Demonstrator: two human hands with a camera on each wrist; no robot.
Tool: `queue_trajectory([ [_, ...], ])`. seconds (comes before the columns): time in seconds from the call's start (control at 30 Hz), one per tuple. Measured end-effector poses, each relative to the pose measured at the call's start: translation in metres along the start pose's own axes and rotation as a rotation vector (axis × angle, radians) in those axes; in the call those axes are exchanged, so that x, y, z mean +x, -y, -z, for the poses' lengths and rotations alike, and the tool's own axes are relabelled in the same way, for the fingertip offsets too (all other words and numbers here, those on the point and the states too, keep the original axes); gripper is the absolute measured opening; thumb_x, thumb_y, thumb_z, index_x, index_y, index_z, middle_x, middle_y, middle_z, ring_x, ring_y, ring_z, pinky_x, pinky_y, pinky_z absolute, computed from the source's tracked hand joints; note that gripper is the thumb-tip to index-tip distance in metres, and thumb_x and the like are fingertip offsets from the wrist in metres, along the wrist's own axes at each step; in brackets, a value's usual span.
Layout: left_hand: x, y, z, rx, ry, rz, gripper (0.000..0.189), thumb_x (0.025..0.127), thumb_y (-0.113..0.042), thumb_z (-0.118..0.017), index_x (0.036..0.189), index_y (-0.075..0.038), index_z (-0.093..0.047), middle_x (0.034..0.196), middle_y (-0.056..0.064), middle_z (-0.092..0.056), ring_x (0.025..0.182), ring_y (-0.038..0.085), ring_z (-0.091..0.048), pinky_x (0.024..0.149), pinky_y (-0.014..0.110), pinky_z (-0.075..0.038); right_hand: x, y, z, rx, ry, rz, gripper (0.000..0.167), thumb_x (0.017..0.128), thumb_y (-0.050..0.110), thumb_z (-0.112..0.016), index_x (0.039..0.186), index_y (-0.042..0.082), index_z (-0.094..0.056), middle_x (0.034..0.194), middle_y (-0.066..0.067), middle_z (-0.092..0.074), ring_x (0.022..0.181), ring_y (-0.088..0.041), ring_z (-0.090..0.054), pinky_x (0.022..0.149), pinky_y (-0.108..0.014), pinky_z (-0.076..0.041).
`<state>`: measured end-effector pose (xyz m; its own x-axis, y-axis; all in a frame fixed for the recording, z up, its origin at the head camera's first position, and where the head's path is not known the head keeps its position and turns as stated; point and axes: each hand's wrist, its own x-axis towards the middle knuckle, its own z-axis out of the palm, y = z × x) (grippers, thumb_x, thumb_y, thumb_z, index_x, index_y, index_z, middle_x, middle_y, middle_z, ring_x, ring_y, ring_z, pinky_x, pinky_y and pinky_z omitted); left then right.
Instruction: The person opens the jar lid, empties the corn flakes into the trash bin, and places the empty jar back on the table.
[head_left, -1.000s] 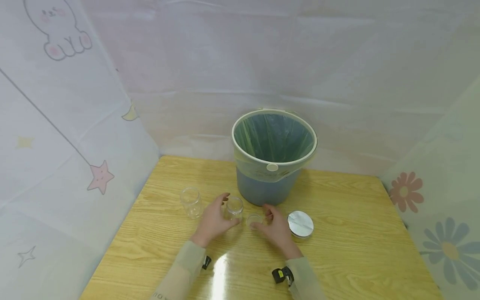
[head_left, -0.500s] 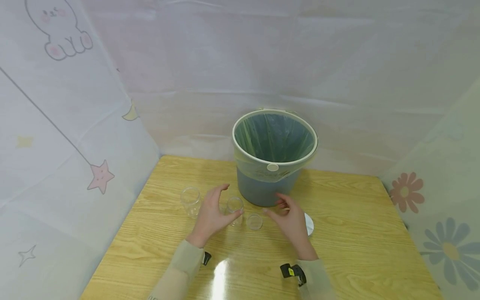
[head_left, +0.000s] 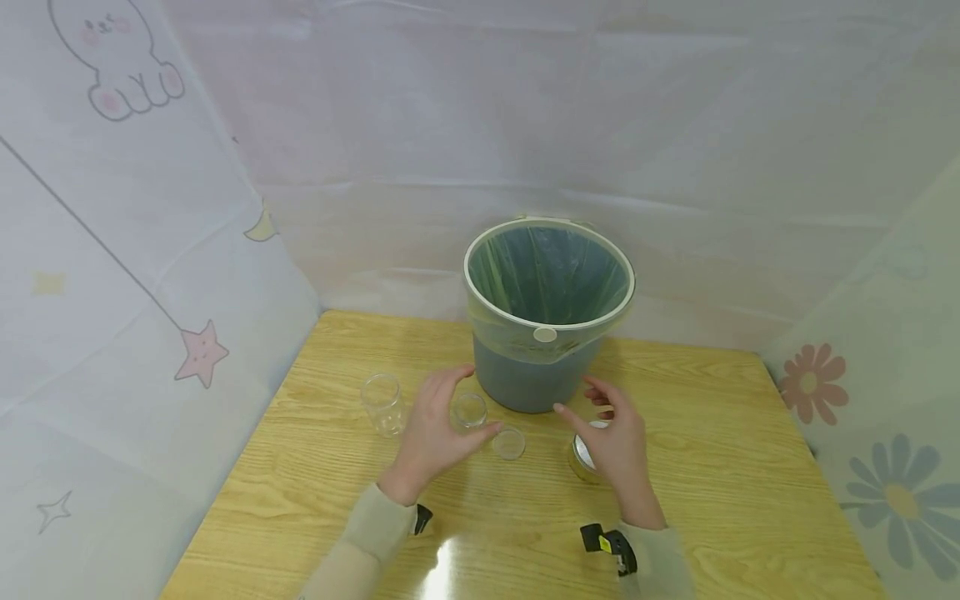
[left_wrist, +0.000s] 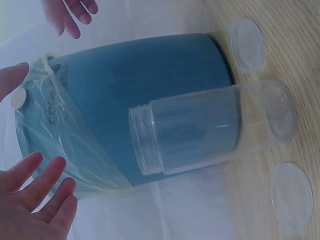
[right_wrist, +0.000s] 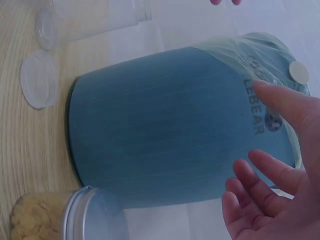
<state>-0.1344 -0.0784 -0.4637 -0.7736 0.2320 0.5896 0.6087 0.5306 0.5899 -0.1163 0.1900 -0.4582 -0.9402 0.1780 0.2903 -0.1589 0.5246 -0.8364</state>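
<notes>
My left hand [head_left: 435, 433] is spread over a clear screw-top jar [head_left: 470, 410], fingers and thumb apart with nothing between them. In the left wrist view this lidless clear jar [left_wrist: 195, 131] stands upright on the table. A round clear lid [head_left: 509, 444] lies flat just to its right. Another clear lid [left_wrist: 291, 196] shows on the jar's other side in the left wrist view. My right hand [head_left: 617, 437], also holding nothing, hovers above a silver-lidded jar [head_left: 581, 458] and partly hides it. Yellowish pieces fill that jar [right_wrist: 40, 217] in the right wrist view.
A blue bin [head_left: 525, 379] with a bag liner stands behind the hands. Another clear jar [head_left: 384, 407] stands on the wooden table [head_left: 712, 483] at left. Patterned white cloth [head_left: 450, 125] encloses the back and sides.
My right hand has moved away from the clear lid, rightward to over the silver-lidded jar. My left hand has risen slightly and shifted a little right. The jars and lid have stayed put.
</notes>
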Motion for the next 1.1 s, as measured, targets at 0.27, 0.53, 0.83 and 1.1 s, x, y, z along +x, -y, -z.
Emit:
queue_trajectory([
  [0.27,-0.004,-0.016,-0.013,-0.018,0.051,-0.094,0.084,0.071,-0.036,-0.092,0.141,-0.007,-0.055,0.134,0.004,-0.061,0.124,0.024,-0.052,0.106,0.043,-0.041,-0.002,-0.007,0.01,-0.051,-0.016,0.005,0.057,0.082,0.022,-0.088,0.131,0.005,-0.065,0.113,-0.011,-0.064,0.102,-0.022,-0.052,0.083,-0.047,-0.043],
  [0.53,-0.017,-0.024,-0.031,-0.017,0.114,-0.139,0.084,0.074,-0.045,-0.089,0.141,-0.008,-0.054,0.135,0.002,-0.058,0.122,0.021,-0.052,0.102,0.042,-0.044,-0.009,-0.022,0.016,-0.109,0.081,-0.05,0.069,0.083,0.028,-0.087,0.139,0.001,-0.058,0.128,-0.022,-0.055,0.121,-0.041,-0.045,0.094,-0.056,-0.038],
  [0.83,-0.026,-0.025,-0.04,-0.037,0.183,-0.088,0.082,0.077,-0.047,-0.087,0.143,-0.012,-0.052,0.138,0.0,-0.056,0.127,0.019,-0.05,0.104,0.04,-0.044,-0.023,-0.063,0.009,-0.232,0.149,-0.169,0.094,0.075,0.04,-0.091,0.145,-0.005,-0.047,0.134,-0.03,-0.049,0.124,-0.047,-0.036,0.096,-0.062,-0.036],
  [1.1,-0.029,-0.025,-0.041,-0.029,0.225,-0.044,0.081,0.08,-0.05,-0.084,0.145,-0.015,-0.05,0.141,-0.003,-0.053,0.131,0.015,-0.047,0.107,0.038,-0.041,-0.034,-0.092,0.001,-0.188,0.139,-0.256,0.106,0.072,0.037,-0.094,0.149,-0.006,-0.037,0.141,-0.031,-0.043,0.128,-0.048,-0.037,0.099,-0.063,-0.039],
])
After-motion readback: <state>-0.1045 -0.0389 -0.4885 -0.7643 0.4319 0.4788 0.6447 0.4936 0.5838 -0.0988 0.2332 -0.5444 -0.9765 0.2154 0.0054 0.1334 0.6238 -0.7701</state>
